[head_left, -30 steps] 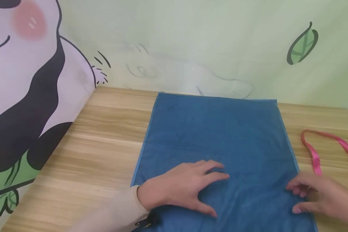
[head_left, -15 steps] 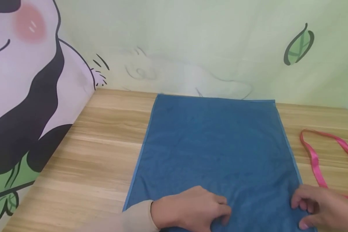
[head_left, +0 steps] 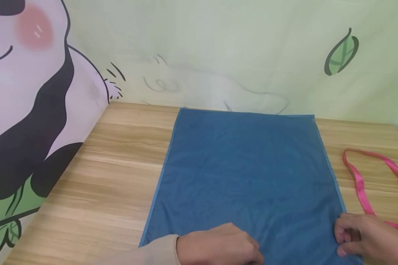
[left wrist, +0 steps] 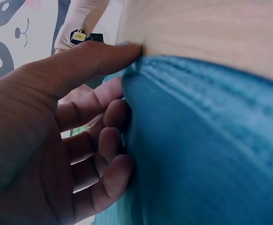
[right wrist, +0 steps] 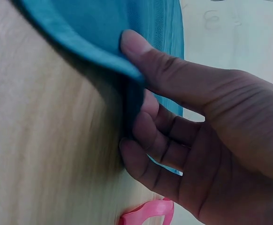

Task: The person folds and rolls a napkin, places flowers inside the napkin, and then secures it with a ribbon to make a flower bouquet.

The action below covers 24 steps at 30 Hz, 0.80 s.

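A blue cloth (head_left: 248,165) with a stitched lighter hem lies spread over the wooden table, slightly wrinkled toward the person. My left hand (head_left: 219,246) is at its near part, partly cut off by the bottom of the head view. In the left wrist view, the thumb and index finger of that hand (left wrist: 75,108) pinch the hem of the cloth (left wrist: 188,140). My right hand (head_left: 371,235) holds the right edge near the close corner. Seen from the right wrist, its thumb (right wrist: 136,44) presses on top of the cloth while curled fingers lie beneath the lifted hem (right wrist: 85,47).
A pink ribbon (head_left: 359,184) lies in a loose loop on the table (head_left: 112,165), right of the cloth. A pale green printed backdrop (head_left: 219,44) stands along the back edge. A panel with a cartoon panda (head_left: 46,121) borders the left side.
My left hand has moved from lying spread over the cloth down to its near part, fingers now curled. The right hand has shifted slightly nearer along the right edge and closed on it.
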Motion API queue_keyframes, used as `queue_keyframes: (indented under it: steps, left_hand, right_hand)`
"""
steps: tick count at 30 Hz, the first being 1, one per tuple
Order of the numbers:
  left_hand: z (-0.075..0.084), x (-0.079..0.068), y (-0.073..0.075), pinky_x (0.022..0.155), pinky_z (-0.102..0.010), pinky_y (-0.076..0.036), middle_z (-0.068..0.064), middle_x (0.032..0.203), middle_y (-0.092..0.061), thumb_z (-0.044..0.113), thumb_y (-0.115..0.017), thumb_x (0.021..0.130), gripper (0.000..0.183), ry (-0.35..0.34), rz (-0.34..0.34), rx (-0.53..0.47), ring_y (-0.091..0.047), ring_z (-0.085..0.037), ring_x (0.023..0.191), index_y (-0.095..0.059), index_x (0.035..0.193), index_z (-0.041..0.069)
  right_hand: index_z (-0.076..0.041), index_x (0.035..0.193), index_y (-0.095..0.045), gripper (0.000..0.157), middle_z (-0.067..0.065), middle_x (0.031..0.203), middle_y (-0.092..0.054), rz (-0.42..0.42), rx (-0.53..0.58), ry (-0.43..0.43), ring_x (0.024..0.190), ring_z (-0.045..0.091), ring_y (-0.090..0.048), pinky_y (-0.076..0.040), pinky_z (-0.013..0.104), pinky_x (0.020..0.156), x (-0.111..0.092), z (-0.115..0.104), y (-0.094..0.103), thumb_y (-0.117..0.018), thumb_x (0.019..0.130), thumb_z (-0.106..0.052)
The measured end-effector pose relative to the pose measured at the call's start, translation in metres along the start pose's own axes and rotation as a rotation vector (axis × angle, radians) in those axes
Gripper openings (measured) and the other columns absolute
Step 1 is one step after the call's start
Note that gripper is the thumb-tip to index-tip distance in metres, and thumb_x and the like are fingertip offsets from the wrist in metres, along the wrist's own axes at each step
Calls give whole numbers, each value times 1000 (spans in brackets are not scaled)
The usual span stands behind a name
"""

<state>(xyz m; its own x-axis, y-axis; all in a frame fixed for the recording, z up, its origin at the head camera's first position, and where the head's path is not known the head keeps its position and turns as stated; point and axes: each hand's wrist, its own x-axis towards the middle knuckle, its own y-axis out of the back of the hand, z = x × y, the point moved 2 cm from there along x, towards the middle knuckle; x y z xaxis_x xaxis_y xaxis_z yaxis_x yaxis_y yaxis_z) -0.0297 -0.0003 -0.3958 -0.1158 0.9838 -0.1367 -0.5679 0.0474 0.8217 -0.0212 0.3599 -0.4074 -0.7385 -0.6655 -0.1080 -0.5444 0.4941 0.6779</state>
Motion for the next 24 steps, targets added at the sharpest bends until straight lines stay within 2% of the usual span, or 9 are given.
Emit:
queue_keyframes:
  steps: [3,7,10,13,15,19,22,24]
  left_hand:
    - [-1,1,0,53,-12,-34,18,76,-50,25,-58,110,25,10,-7,-10,-35,6,61,-66,86,28]
    - [-6,0,1,58,-9,-38,21,74,-54,25,-64,107,18,41,-16,-119,-40,10,62,-69,90,26]
    - [-13,-1,3,64,-8,-43,22,77,-59,24,-66,106,8,73,-30,-236,-49,13,66,-72,103,21]
    - [-18,-2,4,68,-9,-46,21,83,-61,23,-64,107,13,91,-44,-322,-54,12,70,-72,116,16]
    - [-20,-3,4,68,-10,-46,20,85,-62,21,-62,108,16,101,-54,-361,-55,11,70,-70,120,15]
    - [-21,-3,2,67,-11,-46,20,85,-62,20,-61,109,16,117,-67,-393,-56,10,70,-69,121,14]
    - [-22,-2,2,67,-11,-46,21,85,-62,20,-62,108,16,132,-73,-394,-56,10,71,-69,121,15]
    - [-22,-2,2,68,-11,-46,21,85,-62,21,-62,108,16,132,-73,-392,-56,11,72,-69,121,15]
  right_hand:
    - [-21,88,-61,35,-25,82,-50,14,1,16,69,-5,-48,-39,22,50,0,3,-1,-85,84,4]
    - [-22,89,-62,37,-26,84,-52,45,-24,47,71,-6,-48,-40,21,51,1,5,-3,-83,84,7]
    - [-22,89,-61,38,-27,84,-51,70,-59,53,72,-7,-47,-39,20,51,1,3,-3,-83,83,7]
    - [-22,88,-57,39,-27,80,-45,82,-107,-15,68,-7,-43,-36,21,50,0,0,-3,-86,83,3]
    - [-22,88,-55,40,-26,77,-42,90,-129,-30,65,-7,-41,-35,21,50,0,-3,-4,-87,82,2]
    - [-22,90,-57,36,-24,75,-42,17,-77,-117,65,-6,-43,-36,22,51,0,-10,-5,-84,86,2]
    - [-20,91,-60,27,-21,75,-47,-93,24,-249,66,-2,-48,-39,24,53,0,-11,-4,-81,90,-3]
    - [-19,91,-60,25,-19,79,-49,-144,62,-253,69,-1,-49,-39,25,55,0,-10,-4,-82,90,-8]
